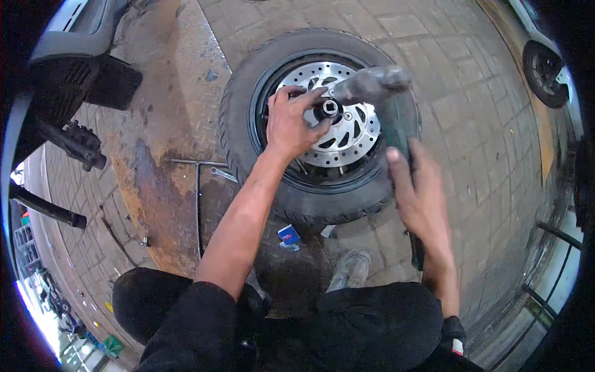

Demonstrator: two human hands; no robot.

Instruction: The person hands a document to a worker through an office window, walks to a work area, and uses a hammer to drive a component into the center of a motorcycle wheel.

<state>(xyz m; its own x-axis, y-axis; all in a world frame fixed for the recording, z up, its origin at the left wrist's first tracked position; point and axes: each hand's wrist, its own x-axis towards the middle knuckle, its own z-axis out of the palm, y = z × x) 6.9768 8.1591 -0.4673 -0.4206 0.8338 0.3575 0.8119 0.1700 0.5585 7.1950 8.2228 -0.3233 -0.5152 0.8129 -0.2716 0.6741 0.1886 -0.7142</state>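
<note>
A wheel with a black tyre [338, 206] lies flat on the ground in front of me, a drilled silver brake disc [338, 156] facing up. At its hub my left hand [289, 121] is closed round a short dark socket [329, 110] standing upright, its square hole on top. My right hand [423, 193] grips a hammer by its dark green handle [395, 121]. The worn metal hammer head [375, 84] is over the right side of the disc, just right of the socket. Motion blurs the hammer and right hand.
Left of the tyre, a T-handle wrench [198, 186] and a combination spanner [222, 173] lie on a rusty metal plate [155, 124]. A small blue packet [288, 234] is near my shoe [351, 268]. A loose metal socket [145, 241] lies further left. Vehicle parts [83, 74] stand at upper left.
</note>
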